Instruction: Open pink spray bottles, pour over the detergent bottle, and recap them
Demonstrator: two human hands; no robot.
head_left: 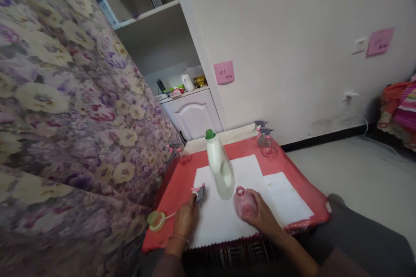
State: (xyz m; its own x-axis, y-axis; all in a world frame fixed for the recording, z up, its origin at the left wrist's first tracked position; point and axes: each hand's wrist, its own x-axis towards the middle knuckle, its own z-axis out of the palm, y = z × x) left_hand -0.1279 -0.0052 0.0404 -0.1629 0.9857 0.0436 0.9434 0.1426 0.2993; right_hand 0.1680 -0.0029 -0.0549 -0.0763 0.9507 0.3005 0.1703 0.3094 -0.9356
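My left hand [186, 220] is closed on a grey and pink trigger sprayer head [200, 194] over the left side of the white cloth. Its thin pale tube [170, 215] sticks out to the left. With my right hand [261, 216] I grip a clear pink spray bottle [244, 204] by its right side and base. The bottle's mouth is uncovered and faces up, and it tilts slightly. Between my hands, a little farther off, stands a large pale green jug [218, 162] with a side handle and a green piece [209, 133] at its mouth.
On the red-covered table [173, 192] lie a white cloth [211, 225], white sheets [287, 197] and a yellow-green round container [156, 220]. Pink spray bottles stand at the back left [185, 158] and back right [268, 149]. A floral curtain [81, 138] hangs close on the left.
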